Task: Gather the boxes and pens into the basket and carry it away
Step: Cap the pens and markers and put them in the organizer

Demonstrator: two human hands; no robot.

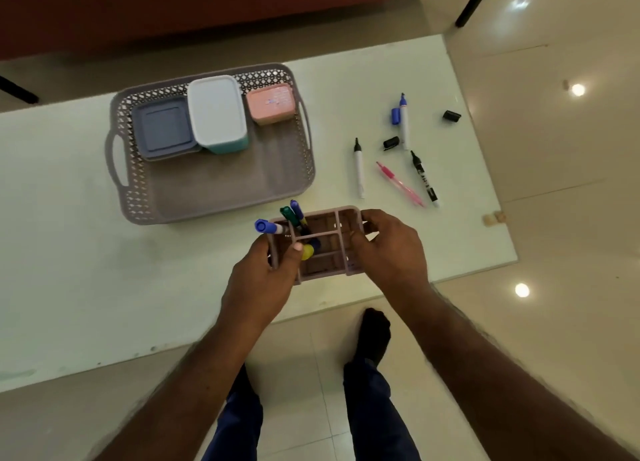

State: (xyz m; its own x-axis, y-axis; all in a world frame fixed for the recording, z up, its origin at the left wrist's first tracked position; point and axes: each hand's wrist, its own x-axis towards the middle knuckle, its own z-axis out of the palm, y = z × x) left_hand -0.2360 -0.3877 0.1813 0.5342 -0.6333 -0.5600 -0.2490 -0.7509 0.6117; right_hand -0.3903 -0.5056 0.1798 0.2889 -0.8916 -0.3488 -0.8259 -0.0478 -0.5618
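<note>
Head view showed both my hands, left [268, 270] and right [388, 249], grasping the pen holder [325, 242], seemingly just above the surface [69, 252], near the basket [221, 197].

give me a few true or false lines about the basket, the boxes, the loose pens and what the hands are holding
1. Three boxes sit in the basket. True: grey box, white box, pink box.
2. Both hands grip the pen holder. True: left hand on one end, right hand on the other.
3. The pen holder is inside the basket. False: it is held over the table, nearer the person than the basket.
4. All pens are in the holder. False: several, such as the pink pen, lie on the table.
5. The loose markers are capped. False: caps, such as the black cap, lie apart beside them.
</note>
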